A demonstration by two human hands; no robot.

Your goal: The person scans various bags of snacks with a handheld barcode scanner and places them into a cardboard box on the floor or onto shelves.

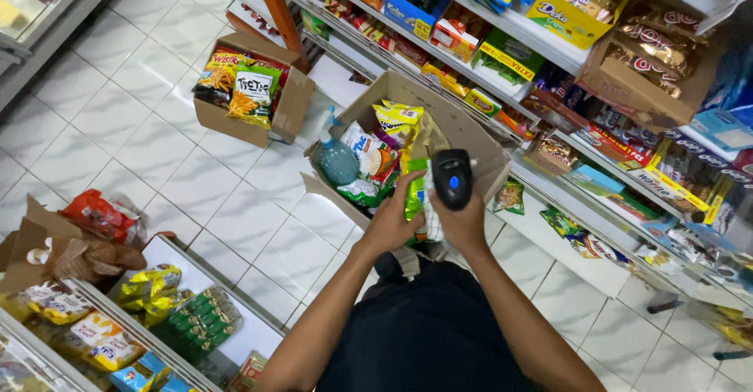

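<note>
My right hand (464, 223) grips a black handheld scanner (452, 177) with a blue button on top. My left hand (392, 221) holds a green and yellow snack packet (416, 196) just beside the scanner, together with a small checked cloth. Both hands hover over an open cardboard box (463, 129) on the floor, filled with snack bags and a blue spray bottle (337, 156).
A second cardboard box (235, 121) with chip bags stands further off on the white tiled floor. Shelves (549, 39) packed with boxed and bagged snacks run along the right. A low display with packets (157, 313) sits at the lower left.
</note>
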